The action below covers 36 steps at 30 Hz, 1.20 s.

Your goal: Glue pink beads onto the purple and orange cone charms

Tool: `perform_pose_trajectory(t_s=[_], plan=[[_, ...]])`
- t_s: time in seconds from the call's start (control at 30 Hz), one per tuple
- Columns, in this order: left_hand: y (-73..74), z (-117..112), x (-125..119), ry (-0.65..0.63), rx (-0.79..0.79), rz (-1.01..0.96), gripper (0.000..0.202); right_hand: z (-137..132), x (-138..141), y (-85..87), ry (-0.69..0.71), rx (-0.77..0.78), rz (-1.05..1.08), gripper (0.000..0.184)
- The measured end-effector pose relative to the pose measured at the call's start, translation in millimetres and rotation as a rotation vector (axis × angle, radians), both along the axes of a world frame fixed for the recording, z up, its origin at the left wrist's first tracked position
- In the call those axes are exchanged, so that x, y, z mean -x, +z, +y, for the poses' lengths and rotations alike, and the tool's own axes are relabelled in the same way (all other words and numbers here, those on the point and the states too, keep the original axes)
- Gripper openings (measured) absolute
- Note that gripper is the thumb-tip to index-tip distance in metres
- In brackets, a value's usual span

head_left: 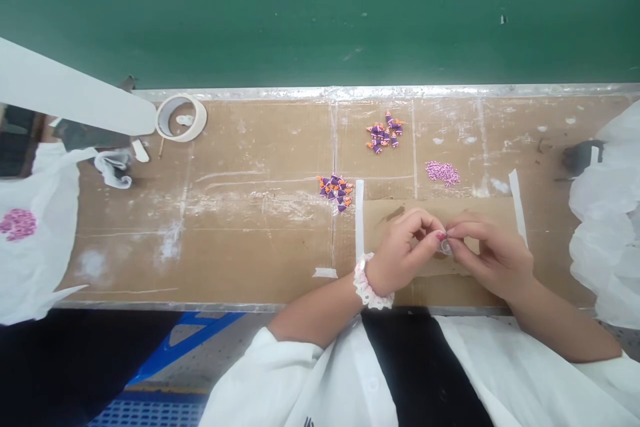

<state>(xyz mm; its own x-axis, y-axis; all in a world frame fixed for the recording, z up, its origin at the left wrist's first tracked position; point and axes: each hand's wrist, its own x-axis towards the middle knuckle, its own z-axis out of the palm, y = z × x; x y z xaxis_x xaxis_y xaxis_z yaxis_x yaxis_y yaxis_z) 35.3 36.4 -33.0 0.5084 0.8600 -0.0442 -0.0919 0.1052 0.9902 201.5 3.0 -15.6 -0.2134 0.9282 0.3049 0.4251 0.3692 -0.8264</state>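
Note:
Over a taped-down piece of cardboard (pixel 480 267), my left hand (pixel 407 247) and my right hand (pixel 493 250) meet fingertip to fingertip. Both are closed in a pinch on a small, pale, ring-like piece (pixel 445 247). A tiny reddish-pink spot shows at my left fingertips; whether it is part of the piece I cannot tell. Fingers hide most of the detail. Just beyond the hands lies a heap of tiny pink-purple pieces (pixel 443 173). Small purple-and-orange figures form one pile (pixel 336 191) left of my left hand and another pile (pixel 386 132) farther back.
A masking tape roll (pixel 181 118) lies at the back left beside a long white panel (pixel 75 93). White plastic (pixel 45 267) at far left carries more pink pieces (pixel 19 223). A puffy white bag (pixel 610 227) stands at the right edge.

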Motion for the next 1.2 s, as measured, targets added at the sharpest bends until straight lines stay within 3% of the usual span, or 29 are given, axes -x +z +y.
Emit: perform_pose_trajectory(t_s=[0.17,0.37,0.57,0.73,0.8,0.97,1.2], plan=[[-0.9,-2.4,-2.0,-0.063,0.206,-0.122,0.026,-1.7,-0.7,-1.2,-0.006,0.016,0.006,0.02],[-2.2,-1.8,-1.4,-0.034,0.184,-0.11,0.024,-0.3,-1.6,0.7,0.022,0.016,0.014,0.026],[-3.5,1.9,0.4,-0.149,0.489,-0.283,0.031,3.8,-4.5,5.3,0.132,0.048,0.055,0.023],[-2.9,2.9,0.0,-0.201,0.647,-0.266,0.037,1.4,-4.8,0.7,0.107,0.149,0.068,0.012],[-2.4,1.1,-0.6,-0.157,0.607,-0.243,0.034,0.6,-4.2,-0.5,0.095,0.162,0.075,0.012],[2.7,-0.4,2.3,-0.014,0.335,-0.131,0.016,0.9,-4.4,3.8,0.078,0.066,-0.064,0.016],[3.2,8.8,6.7,-0.127,0.462,-0.207,0.017,-3.8,-6.4,6.0,0.048,-0.152,-0.232,0.03]])
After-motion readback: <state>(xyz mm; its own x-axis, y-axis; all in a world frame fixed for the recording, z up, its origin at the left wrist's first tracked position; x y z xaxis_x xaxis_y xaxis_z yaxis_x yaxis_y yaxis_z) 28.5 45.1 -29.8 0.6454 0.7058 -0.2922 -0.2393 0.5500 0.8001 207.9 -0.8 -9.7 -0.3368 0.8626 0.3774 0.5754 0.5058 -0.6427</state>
